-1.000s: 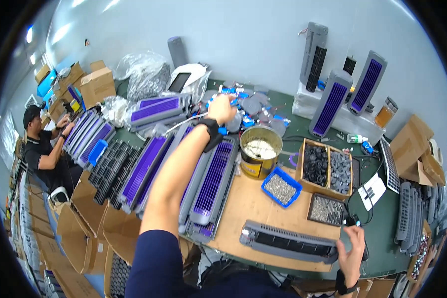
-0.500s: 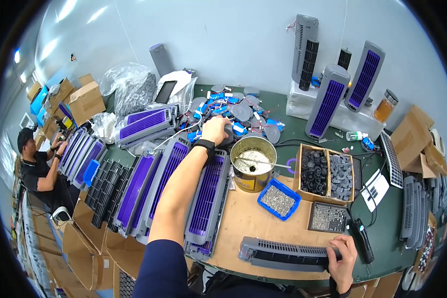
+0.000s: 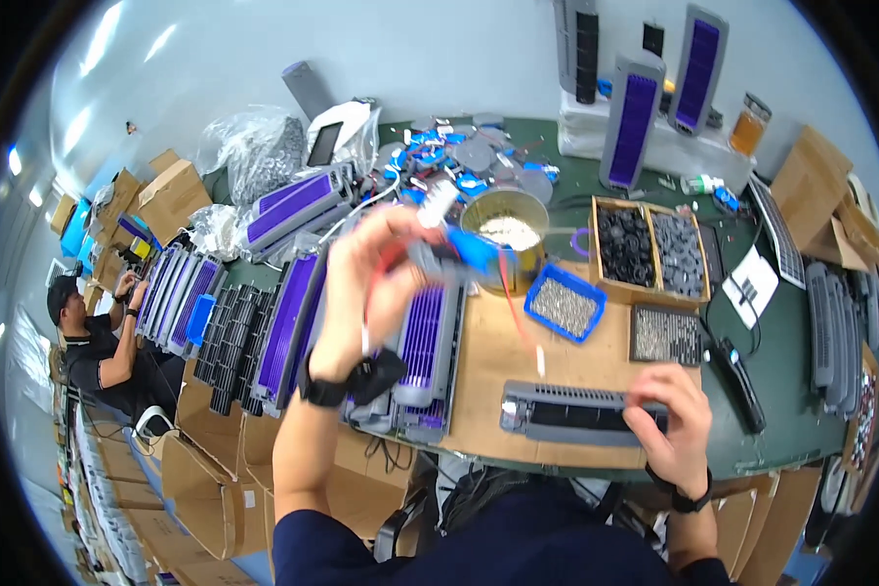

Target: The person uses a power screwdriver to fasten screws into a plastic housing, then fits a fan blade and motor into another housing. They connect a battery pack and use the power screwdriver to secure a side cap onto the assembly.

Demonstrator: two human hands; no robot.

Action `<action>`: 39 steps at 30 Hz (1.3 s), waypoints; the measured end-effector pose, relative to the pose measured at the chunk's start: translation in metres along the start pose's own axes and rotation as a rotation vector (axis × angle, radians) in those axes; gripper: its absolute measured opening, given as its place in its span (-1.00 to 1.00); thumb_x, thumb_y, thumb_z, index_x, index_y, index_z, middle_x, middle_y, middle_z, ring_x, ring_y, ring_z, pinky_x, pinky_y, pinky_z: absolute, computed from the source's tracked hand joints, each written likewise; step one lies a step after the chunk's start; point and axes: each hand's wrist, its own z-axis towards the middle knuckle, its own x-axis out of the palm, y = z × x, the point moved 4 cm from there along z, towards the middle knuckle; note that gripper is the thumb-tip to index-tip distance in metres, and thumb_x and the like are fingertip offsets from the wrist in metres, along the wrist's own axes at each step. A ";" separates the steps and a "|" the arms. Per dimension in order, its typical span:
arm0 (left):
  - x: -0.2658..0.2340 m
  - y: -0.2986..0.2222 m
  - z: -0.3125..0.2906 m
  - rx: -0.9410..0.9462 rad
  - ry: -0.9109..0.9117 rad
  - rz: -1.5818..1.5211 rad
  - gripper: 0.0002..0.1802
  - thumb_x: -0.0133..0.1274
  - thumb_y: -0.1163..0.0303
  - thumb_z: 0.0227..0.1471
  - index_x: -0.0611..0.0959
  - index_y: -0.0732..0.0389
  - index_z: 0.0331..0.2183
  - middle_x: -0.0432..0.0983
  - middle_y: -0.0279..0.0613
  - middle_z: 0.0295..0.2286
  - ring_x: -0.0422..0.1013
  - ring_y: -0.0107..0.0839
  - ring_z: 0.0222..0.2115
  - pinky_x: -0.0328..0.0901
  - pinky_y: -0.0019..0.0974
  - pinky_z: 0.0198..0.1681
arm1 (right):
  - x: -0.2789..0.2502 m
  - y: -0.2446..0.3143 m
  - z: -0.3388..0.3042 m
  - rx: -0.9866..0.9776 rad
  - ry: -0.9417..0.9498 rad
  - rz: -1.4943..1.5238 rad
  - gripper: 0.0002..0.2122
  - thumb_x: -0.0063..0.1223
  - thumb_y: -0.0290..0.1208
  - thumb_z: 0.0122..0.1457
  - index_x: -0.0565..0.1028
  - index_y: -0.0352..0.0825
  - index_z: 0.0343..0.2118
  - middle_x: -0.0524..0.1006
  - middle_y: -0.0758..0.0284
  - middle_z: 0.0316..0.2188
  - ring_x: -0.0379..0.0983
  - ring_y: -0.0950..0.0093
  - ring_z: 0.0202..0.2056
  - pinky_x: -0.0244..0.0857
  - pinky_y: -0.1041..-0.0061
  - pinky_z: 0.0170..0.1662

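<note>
My left hand (image 3: 361,288) is raised over the left of the table, closed on a wired part with a blue wrap (image 3: 474,250). Red wires and white plugs hang from the part, and motion blurs it. At the front of the cardboard mat, my right hand (image 3: 679,420) grips the right end of a grey tower fan housing (image 3: 547,418). The housing lies on its side, with slots along its top and a long black section facing up. Behind my left hand is a pile of similar blue-wrapped parts with grey discs (image 3: 474,156).
A metal can (image 3: 529,264), a blue tray of small metal pieces (image 3: 565,304), a divided wooden box (image 3: 649,296) and a dark tray (image 3: 665,335) stand mid-table. Purple-grilled housings (image 3: 425,337) line the left. A corded black tool (image 3: 739,386) lies right. Another person (image 3: 98,337) works far left.
My left hand has come back from the pile toward me, carrying the blue-wrapped wired part. My right hand stays on the housing's end. The whole view has shifted with my head.
</note>
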 end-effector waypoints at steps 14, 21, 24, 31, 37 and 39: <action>0.122 0.032 -0.151 -0.396 0.485 -0.894 -0.07 -0.01 0.52 0.09 -0.19 0.13 0.31 0.12 -0.08 0.17 0.18 -0.28 0.16 0.08 -0.16 0.23 | 0.057 0.024 -0.019 -0.038 0.017 0.000 -0.61 0.37 -0.40 -0.10 0.53 -0.41 -0.18 0.41 0.25 -0.27 0.40 0.53 -0.34 0.32 0.60 -0.29; 0.122 0.060 -0.150 -0.681 0.431 -1.006 -0.36 -0.19 0.06 0.24 0.18 0.23 0.21 0.36 -0.05 0.02 0.53 -0.15 -0.29 0.41 -0.22 -0.14 | 0.031 0.017 -0.010 0.011 -0.051 0.014 -0.67 0.28 -0.55 -0.06 0.53 -0.39 -0.16 0.44 0.29 -0.26 0.41 0.55 -0.33 0.31 0.59 -0.29; 0.122 0.067 -0.151 -0.792 0.366 -0.981 -0.32 -0.16 -0.02 0.20 0.25 0.29 0.15 0.38 -0.07 -0.01 0.53 -0.12 -0.26 0.44 -0.16 -0.15 | 0.029 0.016 -0.003 -0.111 0.103 -0.094 -0.71 0.28 -0.55 -0.05 0.55 -0.39 -0.21 0.46 0.25 -0.25 0.45 0.47 -0.33 0.34 0.56 -0.26; 0.120 0.070 -0.144 -0.851 0.289 -1.343 -0.55 -0.16 0.16 0.25 0.33 0.19 0.08 0.28 -0.04 0.07 0.26 -0.23 0.09 0.36 0.00 0.02 | 0.043 0.003 -0.017 -0.011 0.153 0.007 -0.81 0.25 -0.61 -0.01 0.49 -0.46 -0.34 0.54 0.23 -0.29 0.53 0.42 -0.29 0.39 0.51 -0.17; 0.117 0.065 -0.141 -0.594 0.282 -0.846 -0.29 0.09 0.51 0.07 0.12 0.15 0.18 0.27 -0.07 0.07 0.35 -0.27 0.00 0.47 -0.28 -0.22 | 0.052 -0.014 -0.033 0.262 0.037 0.302 -0.81 0.15 -0.68 0.06 0.43 -0.50 -0.25 0.52 0.26 -0.30 0.51 0.53 -0.23 0.39 0.58 -0.09; 0.119 0.069 -0.138 -0.609 0.248 -0.823 -0.24 0.08 0.48 0.10 0.04 0.13 0.20 0.31 -0.06 0.04 0.39 -0.32 -0.04 0.45 -0.39 -0.35 | 0.052 -0.017 -0.034 0.292 0.020 0.324 -0.77 0.13 -0.68 0.07 0.43 -0.53 -0.19 0.52 0.26 -0.27 0.51 0.52 -0.23 0.38 0.57 -0.09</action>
